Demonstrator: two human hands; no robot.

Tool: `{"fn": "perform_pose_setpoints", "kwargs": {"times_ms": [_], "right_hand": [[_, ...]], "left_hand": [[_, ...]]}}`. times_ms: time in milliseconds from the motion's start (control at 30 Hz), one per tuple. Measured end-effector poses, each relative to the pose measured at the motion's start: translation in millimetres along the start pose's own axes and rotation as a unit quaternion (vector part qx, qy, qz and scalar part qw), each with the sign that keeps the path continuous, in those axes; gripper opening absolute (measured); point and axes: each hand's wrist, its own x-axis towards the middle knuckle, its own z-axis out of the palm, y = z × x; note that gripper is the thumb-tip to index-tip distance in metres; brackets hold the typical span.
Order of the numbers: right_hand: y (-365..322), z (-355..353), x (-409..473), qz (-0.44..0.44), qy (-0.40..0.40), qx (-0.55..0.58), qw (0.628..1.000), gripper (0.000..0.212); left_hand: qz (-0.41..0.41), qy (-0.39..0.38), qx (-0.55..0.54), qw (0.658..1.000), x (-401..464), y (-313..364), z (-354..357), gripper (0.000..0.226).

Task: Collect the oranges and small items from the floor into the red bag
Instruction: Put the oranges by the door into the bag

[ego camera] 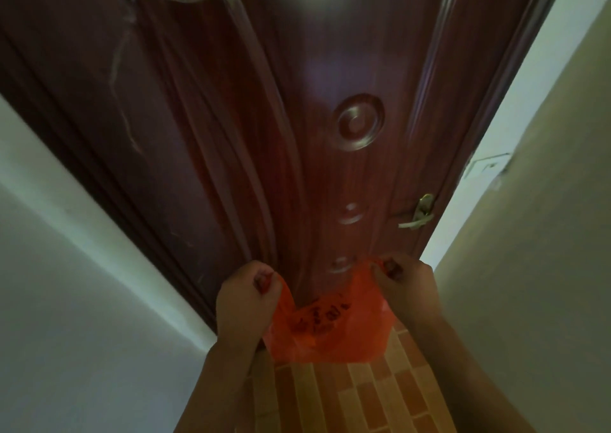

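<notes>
A tall dark reddish-brown door [297, 118] fills most of the view, panelled with raised mouldings and round bosses stacked down its middle, and strips of torn, whitish film cling to its upper left part. Pale walls [66, 300] flank it on both sides, the one on the right turning toward the camera with a white switch plate [486, 165] set into it. Below the door lies a floor [357, 396] of narrow orange and cream tiles laid like bricks. A brass-coloured lever handle [419, 213] sits on the door's right edge, its lever pointing left. The red bag [325, 326], thin translucent plastic with dark printed characters on its front, hangs in front of the door's lower part and above the floor, stretched between the two hands. The left hand [246, 297] has its fingers curled round the bag's left top edge, gripping a gathered strip of plastic. The right hand [401, 283] pinches the right top edge, fingers bent over the plastic and fingernails painted a dark red. Both forearms reach up from the bottom of the picture. The bag's mouth seems to be pulled apart between the hands, though the picture is soft there and whether anything lies inside cannot be told.
</notes>
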Motion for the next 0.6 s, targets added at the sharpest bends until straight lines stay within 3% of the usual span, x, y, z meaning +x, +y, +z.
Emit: {"fn": "perform_pose_setpoints", "kwargs": {"times_ms": [233, 400, 600], "right_hand": [[52.2, -30.4, 28.2, 0.068, 0.05, 0.009, 0.996, 0.027], [76.4, -46.4, 31.2, 0.129, 0.084, 0.002, 0.988, 0.003], [81.7, -66.6, 27.6, 0.201, 0.163, -0.048, 0.965, 0.004]], "left_hand": [[0.057, -0.063, -0.004, 0.996, 44.6, 33.0, 67.0, 0.016], [0.094, -0.11, -0.03, 0.989, 76.7, 51.5, 117.3, 0.019], [0.159, -0.189, -0.082, 0.966, 117.0, 73.7, 167.6, 0.015]]}}
